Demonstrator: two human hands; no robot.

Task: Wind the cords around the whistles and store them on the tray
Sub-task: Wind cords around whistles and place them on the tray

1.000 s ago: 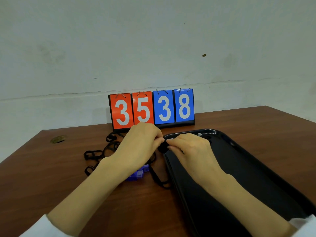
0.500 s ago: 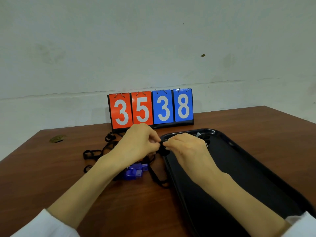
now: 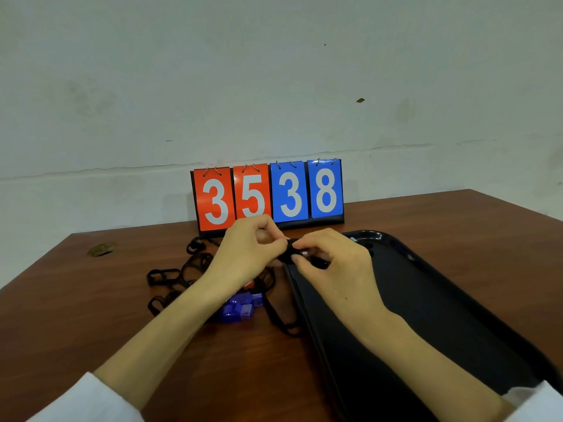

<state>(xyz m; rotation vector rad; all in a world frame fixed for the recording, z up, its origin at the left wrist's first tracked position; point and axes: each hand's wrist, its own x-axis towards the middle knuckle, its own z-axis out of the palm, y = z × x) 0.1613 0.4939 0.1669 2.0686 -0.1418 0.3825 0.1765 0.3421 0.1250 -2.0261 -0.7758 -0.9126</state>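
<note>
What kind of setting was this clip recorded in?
Probably a plain indoor room with sports gear: a brown wooden table before a bare whitish wall, a red-and-blue flip scoreboard and a blue plastic whistle.

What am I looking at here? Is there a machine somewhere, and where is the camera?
There is no machine. These are a person's two bare hands, filmed by one wide-angle camera worn on the head and looking down. The left hand and right hand pinch a small black cord-wrapped bundle between them, probably a whistle, by the left edge of the shiny black plastic tray. On the brown wooden table lie a translucent blue plastic whistle and a tangle of loose black cords. Behind them stands a flip scoreboard whose red and blue cards show 35 and 38.
</note>
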